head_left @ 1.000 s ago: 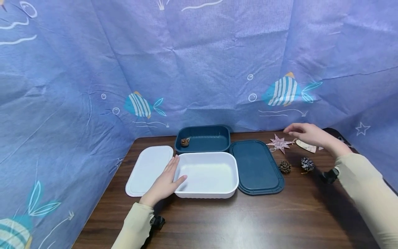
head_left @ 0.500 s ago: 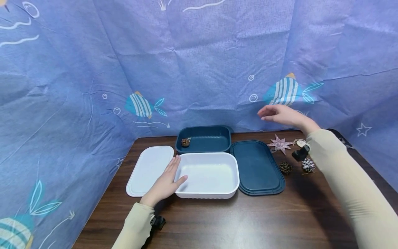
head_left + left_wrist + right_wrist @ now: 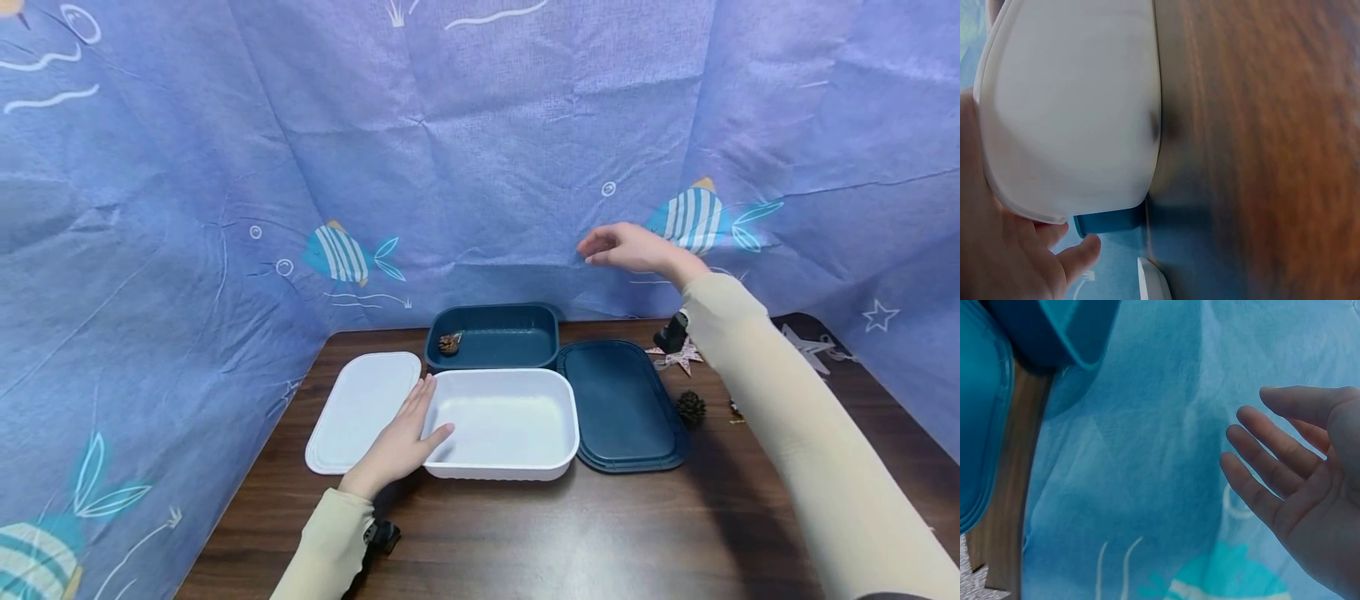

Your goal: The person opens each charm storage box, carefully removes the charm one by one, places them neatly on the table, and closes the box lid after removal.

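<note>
A white rectangular box (image 3: 501, 421) sits at the middle of the table. Along its left rim lies my left hand (image 3: 401, 433), fingers straight and thumb over the inside; the left wrist view shows this hand against the rim of the white box (image 3: 1072, 112). High above the dark blue lid (image 3: 622, 404), in front of the cloth, hovers my right hand (image 3: 630, 247). Its fingers are loosely bent, and the right wrist view shows nothing in the palm of this hand (image 3: 1310, 475). Behind the white box stands a dark blue box (image 3: 498, 333) with a pine cone (image 3: 449, 343) inside.
A white lid (image 3: 363, 412) lies left of the boxes. On the right are a brown pine cone (image 3: 690, 407), a glittery pink star (image 3: 684, 357) and a silver star (image 3: 806, 346). The right sleeve covers part of that side. A blue fish-print cloth (image 3: 480, 167) hangs behind the table.
My right hand has moved left and up, from over the ornaments to the air above the blue lid. The left hand has stayed on the white box.
</note>
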The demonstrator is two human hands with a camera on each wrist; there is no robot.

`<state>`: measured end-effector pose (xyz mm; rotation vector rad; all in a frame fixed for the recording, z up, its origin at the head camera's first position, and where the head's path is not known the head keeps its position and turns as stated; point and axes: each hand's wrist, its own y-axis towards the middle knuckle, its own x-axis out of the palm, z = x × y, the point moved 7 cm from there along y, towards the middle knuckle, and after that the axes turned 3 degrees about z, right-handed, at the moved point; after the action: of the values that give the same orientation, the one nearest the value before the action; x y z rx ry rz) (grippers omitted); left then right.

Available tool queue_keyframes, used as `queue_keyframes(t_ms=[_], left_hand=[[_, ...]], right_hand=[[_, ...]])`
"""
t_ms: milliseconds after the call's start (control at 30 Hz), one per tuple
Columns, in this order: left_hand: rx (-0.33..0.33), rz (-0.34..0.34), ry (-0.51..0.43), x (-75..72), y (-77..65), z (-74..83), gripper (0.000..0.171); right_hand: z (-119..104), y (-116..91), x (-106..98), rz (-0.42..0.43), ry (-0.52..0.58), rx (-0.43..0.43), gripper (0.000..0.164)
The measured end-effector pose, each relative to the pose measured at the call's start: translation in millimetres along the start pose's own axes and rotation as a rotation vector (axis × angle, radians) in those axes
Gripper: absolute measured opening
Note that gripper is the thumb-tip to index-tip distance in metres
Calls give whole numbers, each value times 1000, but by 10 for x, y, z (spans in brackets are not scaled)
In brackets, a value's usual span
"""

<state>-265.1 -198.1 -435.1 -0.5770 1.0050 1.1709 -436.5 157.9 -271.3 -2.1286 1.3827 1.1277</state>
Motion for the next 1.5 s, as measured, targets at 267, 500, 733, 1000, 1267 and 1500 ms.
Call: queue_keyframes(t_ms=[267,500,733,1000,1267,1500], left_hand=[[-5,13,9,-73,-40,-25,85],[15,12,-7,-26,-20,-25,82],[8,18,-17,-34,-8,0,81],[11,9,-26,-22,7,10,80],[15,6,-17,-35,12,-11,80],[23,15,-21,-10,10,-24,79]], right_hand=[[-296,342,57,-18,-11,-9,34],[-433,474,172,-50,36,-9,36],[-563,582,357,-67,66,-28,40],[-767,785,631,-98,46,-33,39],[-1002,965,985,-160,38,-71,36],[-1087,1075,1317,-232,30,-67,36]])
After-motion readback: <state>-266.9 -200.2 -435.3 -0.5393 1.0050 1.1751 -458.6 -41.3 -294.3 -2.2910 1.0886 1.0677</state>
